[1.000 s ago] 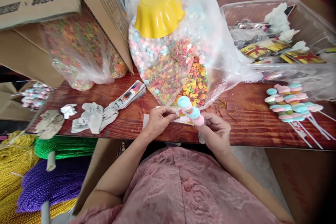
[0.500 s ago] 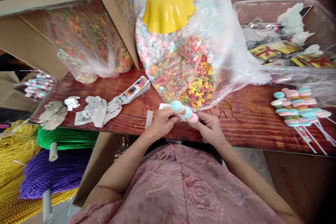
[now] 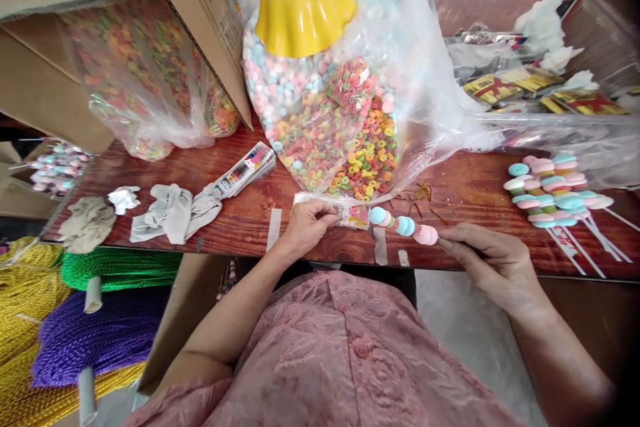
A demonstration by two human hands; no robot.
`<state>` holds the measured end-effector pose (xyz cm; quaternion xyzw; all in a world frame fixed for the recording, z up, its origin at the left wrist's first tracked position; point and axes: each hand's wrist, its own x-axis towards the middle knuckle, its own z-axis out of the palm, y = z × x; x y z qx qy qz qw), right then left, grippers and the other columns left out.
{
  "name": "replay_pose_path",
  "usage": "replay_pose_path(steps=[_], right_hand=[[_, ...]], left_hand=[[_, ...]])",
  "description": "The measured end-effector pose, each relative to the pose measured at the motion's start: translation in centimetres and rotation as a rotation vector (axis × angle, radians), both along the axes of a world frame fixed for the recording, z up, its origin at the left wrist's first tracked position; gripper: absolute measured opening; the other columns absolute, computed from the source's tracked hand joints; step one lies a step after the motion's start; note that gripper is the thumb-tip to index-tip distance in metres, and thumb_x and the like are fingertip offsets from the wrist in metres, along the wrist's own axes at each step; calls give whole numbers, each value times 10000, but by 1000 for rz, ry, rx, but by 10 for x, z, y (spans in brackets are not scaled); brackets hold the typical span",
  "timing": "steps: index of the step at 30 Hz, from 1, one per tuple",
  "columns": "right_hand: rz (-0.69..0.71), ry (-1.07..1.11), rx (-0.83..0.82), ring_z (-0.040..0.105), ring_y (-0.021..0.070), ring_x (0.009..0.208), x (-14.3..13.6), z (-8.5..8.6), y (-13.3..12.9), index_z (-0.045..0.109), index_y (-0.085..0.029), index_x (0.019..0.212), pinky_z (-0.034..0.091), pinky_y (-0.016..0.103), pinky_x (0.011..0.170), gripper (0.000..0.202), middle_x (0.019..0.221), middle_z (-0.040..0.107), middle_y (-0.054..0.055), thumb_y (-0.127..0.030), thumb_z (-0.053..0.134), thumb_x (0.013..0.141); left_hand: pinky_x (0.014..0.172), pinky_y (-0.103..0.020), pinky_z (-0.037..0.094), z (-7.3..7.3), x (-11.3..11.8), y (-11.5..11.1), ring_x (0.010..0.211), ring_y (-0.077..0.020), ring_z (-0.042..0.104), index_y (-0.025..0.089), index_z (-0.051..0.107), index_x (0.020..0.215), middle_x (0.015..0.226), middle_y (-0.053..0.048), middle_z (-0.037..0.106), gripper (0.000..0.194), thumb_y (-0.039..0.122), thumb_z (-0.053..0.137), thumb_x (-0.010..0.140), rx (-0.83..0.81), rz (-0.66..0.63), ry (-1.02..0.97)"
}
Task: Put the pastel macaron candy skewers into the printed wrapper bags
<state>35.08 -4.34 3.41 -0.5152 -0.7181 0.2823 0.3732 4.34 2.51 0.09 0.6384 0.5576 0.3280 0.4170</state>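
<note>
My right hand (image 3: 493,260) pinches the right end of a candy skewer (image 3: 406,226), a row of blue and pink marshmallows with small gummy rings between them. The skewer lies nearly level, just above the table's front part. My left hand (image 3: 310,227) is closed, thumb against fingers, over a small stack of printed plastic bags (image 3: 356,215). Whether it pinches one of the bags is hidden. Several finished candy skewers (image 3: 555,190) lie in a pile on the right, their white sticks pointing toward the front edge.
A large clear bag of marshmallows and gummy rings (image 3: 373,153) stands ahead, with a yellow bowl (image 3: 307,3) upside down on it. Left are a cardboard box (image 3: 205,20), folded packaging (image 3: 245,170) and gloves (image 3: 173,213). A clear plastic bin (image 3: 525,117) sits at back right.
My right hand has moved to the right, carrying the skewer out of my left hand. The left hand stays by the printed bags. The whole view has shifted slightly.
</note>
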Motion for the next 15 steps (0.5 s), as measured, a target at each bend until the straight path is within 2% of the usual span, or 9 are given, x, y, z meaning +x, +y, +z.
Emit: replay_pose_path(steps=[7,12,15], right_hand=[[71,-229,215,652,121,672,-1,6,8,707,-220,949,491,230,603,155,788,700,8,-159,568,915],[81,-650,454,613,136,605,-3,10,7,691,-186,917,410,266,538,176,748,676,24,-111,532,908],[81,-658,500,617,144,634,-11,5,5,687,-180,890,416,270,569,183,770,690,39,-90,528,895]], left_hand=[[663,-248,448,-4,7,-4,655,-122,603,166,724,695,695,2,699,72,156,730,766,129,-65,40],[674,-255,442,-9,12,-7,663,-122,594,168,705,685,693,0,681,99,158,749,773,262,-106,63],[650,-254,428,-14,14,-7,640,-118,569,168,690,682,664,4,650,133,191,732,806,302,-170,62]])
